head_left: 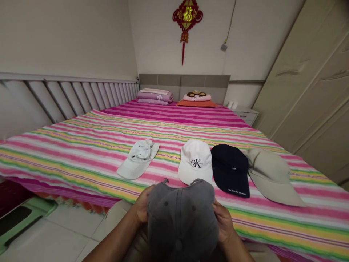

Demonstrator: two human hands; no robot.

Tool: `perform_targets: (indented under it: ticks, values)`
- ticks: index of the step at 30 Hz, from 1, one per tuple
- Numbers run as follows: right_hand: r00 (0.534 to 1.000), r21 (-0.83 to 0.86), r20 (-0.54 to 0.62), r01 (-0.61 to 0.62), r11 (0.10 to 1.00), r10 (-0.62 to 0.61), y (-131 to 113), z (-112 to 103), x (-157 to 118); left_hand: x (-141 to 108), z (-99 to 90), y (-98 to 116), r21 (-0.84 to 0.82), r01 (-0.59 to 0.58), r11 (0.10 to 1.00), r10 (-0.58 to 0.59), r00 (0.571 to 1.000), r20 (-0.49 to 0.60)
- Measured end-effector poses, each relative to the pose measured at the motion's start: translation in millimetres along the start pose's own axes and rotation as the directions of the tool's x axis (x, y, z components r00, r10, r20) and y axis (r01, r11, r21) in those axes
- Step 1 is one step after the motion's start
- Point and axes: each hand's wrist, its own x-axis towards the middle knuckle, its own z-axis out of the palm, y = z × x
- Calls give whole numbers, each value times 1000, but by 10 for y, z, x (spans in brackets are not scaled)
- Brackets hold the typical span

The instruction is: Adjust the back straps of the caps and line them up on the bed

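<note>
A dark grey baseball cap (181, 222) is held up close in front of me, above my lap at the bed's near edge. My left hand (144, 203) grips its left side and my right hand (223, 220) its right side; the cap hides part of the fingers of both. Just beyond it on the bed lies a white cap (195, 160) with dark letters on the front. A navy cap (230, 169) rests against that one, and a beige cap (272, 174) lies at its right. Apart from these, to the left, sits a crumpled pale cap (140, 158).
A striped sheet covers the bed (89, 145). Folded purple bedding (155, 97) and an orange and pink pile (196, 102) lie by the headboard. A metal railing (81, 98) runs along the left, a green stool (32, 214) stands lower left, and a nightstand (247, 114) is back right.
</note>
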Motion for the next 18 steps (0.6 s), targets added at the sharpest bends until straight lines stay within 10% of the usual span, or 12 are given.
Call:
perform_targets:
  ticks: [7,18]
  values:
    - [1000,-56,22,3,998,-2,115,-84,-68,-27,-21,33,-368,94,925,63,918,391]
    - [970,-267,220,-41,963,103,-106,28,-156,-150,73,284,-105,30,994,15,915,404]
